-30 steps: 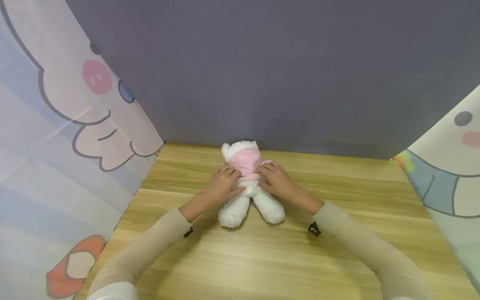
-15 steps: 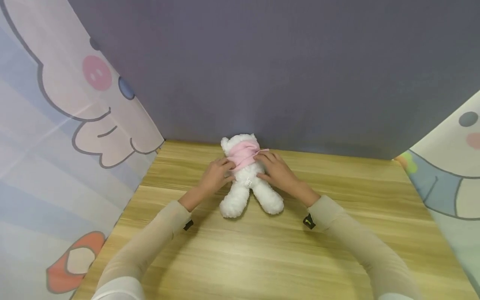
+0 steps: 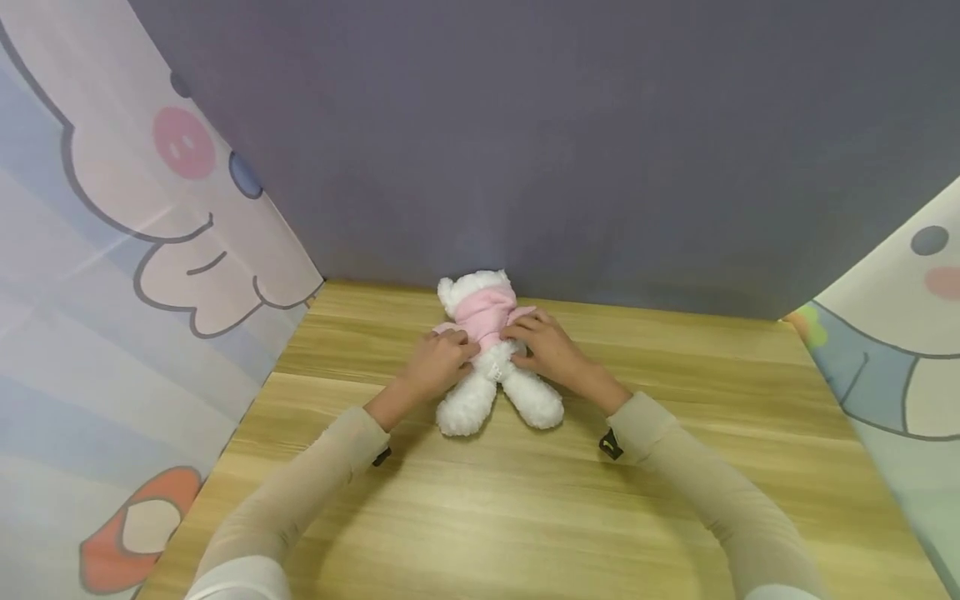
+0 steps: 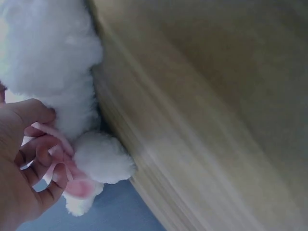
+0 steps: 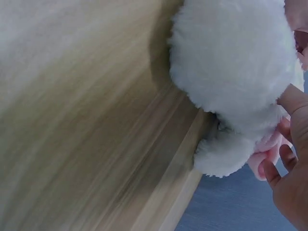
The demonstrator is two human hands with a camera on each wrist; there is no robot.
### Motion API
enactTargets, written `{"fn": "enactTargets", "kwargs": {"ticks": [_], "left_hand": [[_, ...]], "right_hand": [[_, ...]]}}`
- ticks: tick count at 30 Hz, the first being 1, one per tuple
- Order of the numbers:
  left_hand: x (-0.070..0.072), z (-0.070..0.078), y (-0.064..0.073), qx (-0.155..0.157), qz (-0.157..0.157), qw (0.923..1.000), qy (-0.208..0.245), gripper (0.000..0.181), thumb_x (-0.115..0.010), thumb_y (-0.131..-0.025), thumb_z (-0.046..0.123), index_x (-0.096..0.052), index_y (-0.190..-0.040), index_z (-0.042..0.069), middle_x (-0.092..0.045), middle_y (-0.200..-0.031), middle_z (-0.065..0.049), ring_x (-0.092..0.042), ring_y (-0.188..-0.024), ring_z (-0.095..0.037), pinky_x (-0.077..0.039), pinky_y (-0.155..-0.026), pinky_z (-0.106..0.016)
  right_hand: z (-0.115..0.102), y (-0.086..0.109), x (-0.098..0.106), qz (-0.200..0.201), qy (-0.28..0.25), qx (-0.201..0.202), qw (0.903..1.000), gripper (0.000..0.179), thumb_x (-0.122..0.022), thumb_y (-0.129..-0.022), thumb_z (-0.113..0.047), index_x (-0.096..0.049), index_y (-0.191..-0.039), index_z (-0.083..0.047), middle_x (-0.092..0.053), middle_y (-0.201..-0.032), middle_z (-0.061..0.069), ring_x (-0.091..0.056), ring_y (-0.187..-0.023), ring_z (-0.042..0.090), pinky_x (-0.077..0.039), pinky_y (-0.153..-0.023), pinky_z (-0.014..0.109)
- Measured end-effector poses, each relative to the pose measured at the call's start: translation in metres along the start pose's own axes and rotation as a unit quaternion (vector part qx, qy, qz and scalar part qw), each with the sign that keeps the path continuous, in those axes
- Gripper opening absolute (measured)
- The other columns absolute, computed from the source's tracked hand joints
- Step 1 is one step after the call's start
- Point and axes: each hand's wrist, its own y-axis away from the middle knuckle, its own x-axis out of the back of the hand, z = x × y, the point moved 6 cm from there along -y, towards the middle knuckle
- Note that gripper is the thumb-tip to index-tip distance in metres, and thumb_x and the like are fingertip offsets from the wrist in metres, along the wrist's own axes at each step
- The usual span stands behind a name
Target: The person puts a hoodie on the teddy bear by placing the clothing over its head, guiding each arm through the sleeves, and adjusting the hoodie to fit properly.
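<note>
In the head view a white plush toy (image 3: 536, 400) lies on the wooden table, head toward the grey wall and legs toward me. A pink garment (image 3: 483, 312) covers its upper body and part of its head. My left hand (image 3: 437, 364) pinches the garment's hem at the left side; in the left wrist view the pink edge (image 4: 55, 134) runs between thumb and curled fingers. Opposite it, my right hand (image 3: 551, 350) grips the hem with bent fingertips. In the right wrist view the toy's fluffy leg (image 5: 233, 53) hides part of the garment.
The wooden tabletop (image 3: 480, 517) extends around the toy, its far edge meeting a grey wall (image 3: 525, 150). Cartoon-printed sheets hang at the left (image 3: 97, 317) and right (image 3: 892, 358). Dark wrist straps (image 3: 611, 446) show below the sleeves.
The toy first shifted toward the wall. The pink garment rode up, then came back down over the back. Both hands moved away from me, then slightly back toward the legs.
</note>
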Motion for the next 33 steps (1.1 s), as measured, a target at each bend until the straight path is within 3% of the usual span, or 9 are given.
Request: {"fn": "enactTargets", "kwargs": {"ticks": [3, 7, 12, 15, 19, 23, 28, 33], "left_hand": [[-0.001, 0.001, 0.003, 0.015, 0.003, 0.9997, 0.021, 0.017, -0.080, -0.085, 0.015, -0.067, -0.096, 0.012, -0.057, -0.086, -0.003, -0.059, -0.076, -0.021, -0.051, -0.059, -0.033], [-0.002, 0.000, 0.002, 0.044, 0.000, 0.9969, 0.065, 0.019, -0.079, -0.084, 0.008, -0.062, -0.093, 0.008, -0.058, -0.086, -0.004, -0.057, -0.071, -0.018, -0.052, -0.057, -0.032], [-0.004, -0.001, 0.002, 0.051, -0.015, 0.9971, 0.054, 0.018, -0.076, -0.085, 0.010, -0.059, -0.090, 0.007, -0.060, -0.085, -0.004, -0.055, -0.064, -0.016, -0.051, -0.052, -0.032], [-0.003, 0.000, 0.001, 0.050, -0.015, 0.9977, 0.042, 0.017, -0.076, -0.084, 0.010, -0.060, -0.090, 0.007, -0.061, -0.084, -0.004, -0.055, -0.062, -0.016, -0.051, -0.052, -0.031], [0.000, 0.001, -0.001, 0.049, -0.008, 0.9976, 0.047, 0.019, -0.076, -0.083, 0.009, -0.058, -0.087, 0.007, -0.057, -0.079, -0.003, -0.053, -0.060, -0.016, -0.049, -0.050, -0.032], [-0.004, 0.004, -0.004, 0.045, -0.024, 0.9974, 0.051, 0.022, -0.076, -0.085, 0.010, -0.055, -0.083, 0.010, -0.049, -0.071, 0.001, -0.048, -0.057, -0.014, -0.046, -0.049, -0.031], [-0.007, 0.010, -0.003, 0.035, -0.036, 0.9976, 0.047, 0.021, -0.076, -0.086, 0.011, -0.055, -0.084, 0.010, -0.049, -0.067, 0.002, -0.048, -0.056, -0.013, -0.045, -0.048, -0.029], [-0.002, 0.018, 0.000, 0.030, -0.036, 0.9972, 0.059, 0.020, -0.075, -0.087, 0.008, -0.055, -0.082, 0.010, -0.049, -0.068, 0.001, -0.048, -0.056, -0.013, -0.044, -0.048, -0.027]], "right_hand": [[-0.003, -0.001, -0.002, 0.008, 0.018, 0.004, 0.9998, 0.043, -0.083, -0.084, -0.014, -0.065, -0.122, -0.006, -0.059, -0.131, 0.012, -0.048, -0.124, 0.035, -0.035, -0.109, 0.051], [-0.005, 0.003, -0.006, -0.001, 0.000, -0.014, 0.9999, 0.055, -0.078, -0.086, -0.010, -0.055, -0.135, -0.003, -0.053, -0.141, 0.017, -0.044, -0.133, 0.036, -0.030, -0.116, 0.052], [-0.001, 0.005, -0.007, -0.009, -0.025, -0.057, 0.9980, 0.060, -0.080, -0.085, -0.011, -0.055, -0.139, -0.004, -0.057, -0.140, 0.015, -0.046, -0.135, 0.034, -0.029, -0.118, 0.055], [-0.001, 0.002, -0.005, -0.011, -0.013, -0.053, 0.9984, 0.053, -0.082, -0.083, -0.013, -0.060, -0.130, -0.006, -0.063, -0.131, 0.012, -0.051, -0.129, 0.032, -0.034, -0.114, 0.054], [-0.002, 0.001, -0.004, 0.002, 0.004, -0.036, 0.9993, 0.034, -0.082, -0.080, -0.009, -0.065, -0.109, -0.009, -0.068, -0.106, 0.005, -0.058, -0.106, 0.027, -0.045, -0.097, 0.049], [-0.005, 0.006, -0.011, 0.004, 0.013, -0.015, 0.9998, 0.021, -0.078, -0.081, -0.010, -0.062, -0.094, -0.013, -0.064, -0.092, -0.001, -0.053, -0.091, 0.021, -0.044, -0.083, 0.041], [-0.012, 0.014, -0.015, 0.023, 0.026, 0.018, 0.9992, 0.020, -0.079, -0.079, -0.010, -0.061, -0.087, -0.013, -0.063, -0.089, -0.001, -0.053, -0.087, 0.021, -0.043, -0.078, 0.039], [-0.018, 0.015, -0.006, 0.009, 0.023, 0.057, 0.9981, 0.023, -0.081, -0.078, -0.009, -0.060, -0.086, -0.014, -0.061, -0.086, -0.002, -0.054, -0.087, 0.021, -0.046, -0.085, 0.040]]}}
